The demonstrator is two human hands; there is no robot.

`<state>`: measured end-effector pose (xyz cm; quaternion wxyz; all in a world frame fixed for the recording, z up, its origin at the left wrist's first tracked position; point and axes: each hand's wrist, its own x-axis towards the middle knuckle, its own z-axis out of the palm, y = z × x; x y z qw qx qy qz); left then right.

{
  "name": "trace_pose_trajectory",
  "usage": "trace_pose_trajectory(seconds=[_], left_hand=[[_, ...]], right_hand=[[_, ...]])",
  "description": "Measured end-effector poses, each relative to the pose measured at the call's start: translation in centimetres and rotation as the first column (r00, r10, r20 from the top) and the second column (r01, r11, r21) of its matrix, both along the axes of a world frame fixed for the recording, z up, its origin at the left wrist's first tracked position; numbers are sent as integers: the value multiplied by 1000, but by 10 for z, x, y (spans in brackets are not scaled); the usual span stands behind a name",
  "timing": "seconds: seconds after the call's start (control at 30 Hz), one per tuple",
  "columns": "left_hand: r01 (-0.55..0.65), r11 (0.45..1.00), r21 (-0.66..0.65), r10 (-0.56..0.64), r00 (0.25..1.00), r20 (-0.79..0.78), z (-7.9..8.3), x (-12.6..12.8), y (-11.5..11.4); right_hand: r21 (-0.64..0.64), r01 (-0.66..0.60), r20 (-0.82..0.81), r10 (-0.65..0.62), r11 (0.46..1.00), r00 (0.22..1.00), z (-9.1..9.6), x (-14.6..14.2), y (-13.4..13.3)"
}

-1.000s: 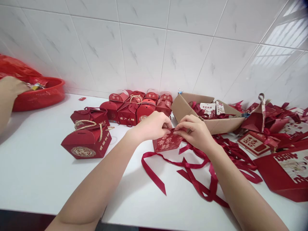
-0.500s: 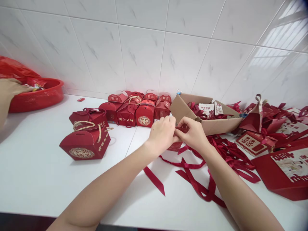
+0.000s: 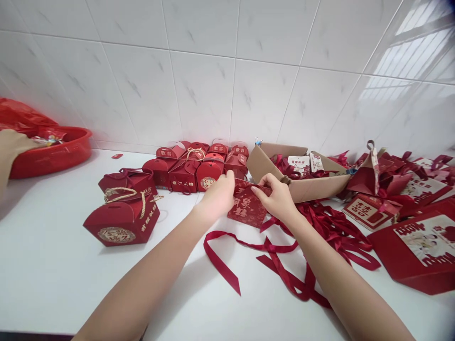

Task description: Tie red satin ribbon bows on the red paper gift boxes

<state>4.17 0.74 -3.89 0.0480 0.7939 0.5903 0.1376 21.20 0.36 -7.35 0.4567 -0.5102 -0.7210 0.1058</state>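
Note:
A small red gift box (image 3: 246, 209) with printed characters on its front stands between my hands on the white table. My left hand (image 3: 219, 193) is closed at its upper left side, fingertips partly hidden. With thumb and fingers, my right hand (image 3: 276, 195) pinches the box's upper right edge. In front lies a loose dark red ribbon (image 3: 222, 265), and more tangled ribbon (image 3: 332, 232) is heaped to the right. Just behind my right hand is an open cardboard box (image 3: 316, 188) with red and white packets inside.
Several red gift boxes (image 3: 185, 174) stand against the tiled wall. Two more, one with a rope handle (image 3: 122, 227), are at left. A red basin (image 3: 67, 149) sits far left, another person's hand (image 3: 16, 144) over it. Red printed bags (image 3: 421, 246) crowd the right side.
My left hand has moved left, away from my right hand, and the box front between them has come into view. The view has shifted slightly. The other person's hand remains by the basin.

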Motion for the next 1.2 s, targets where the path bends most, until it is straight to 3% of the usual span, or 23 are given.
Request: trace_pose_trajectory(seconds=[0.07, 0.17, 0.43, 0.5, 0.57, 0.67, 0.8, 0.9, 0.97, 1.07, 1.2], left_hand=[[-19, 994, -104, 20, 1000, 2, 7, -12, 3], [12, 990, -137, -14, 1000, -13, 12, -21, 5], [15, 989, -145, -28, 996, -87, 2, -12, 14], [58, 981, -184, -68, 996, -49, 9, -24, 16], [170, 961, -218, -155, 984, 87, 20, -40, 15], [256, 958, -127, -191, 905, 380, 36, -56, 9], [152, 975, 162, -221, 726, 651, 42, -50, -1], [116, 956, 271, -289, 554, 781, 40, -38, -5], [121, 950, 288, -309, 512, 802, 40, -35, -8], [256, 926, 279, -377, 558, 739, 44, -39, -12], [453, 880, 142, -421, 608, 673, 50, -45, -16]], right_hand=[[13, 6, -2, -6, 1000, 1000, -4, 1, 4], [17, 10, -6, -10, 1000, 1000, -6, 1, 7], [22, -19, 10, 19, 1000, 1000, -5, 2, 6], [11, -37, 13, 37, 999, 999, -5, 3, 6], [-5, -55, 17, 55, 998, 998, -4, 4, 6], [-16, -94, 22, 95, 995, 995, -1, 2, 3], [-15, -228, 60, 228, 974, 972, 5, -6, -10], [3, -319, 113, 317, 948, 942, 11, -11, -21], [33, -359, 164, 349, 933, 923, 14, -12, -27], [100, -397, 262, 360, 912, 895, 18, -10, -32], [188, -418, 331, 343, 889, 879, 22, -5, -37]])
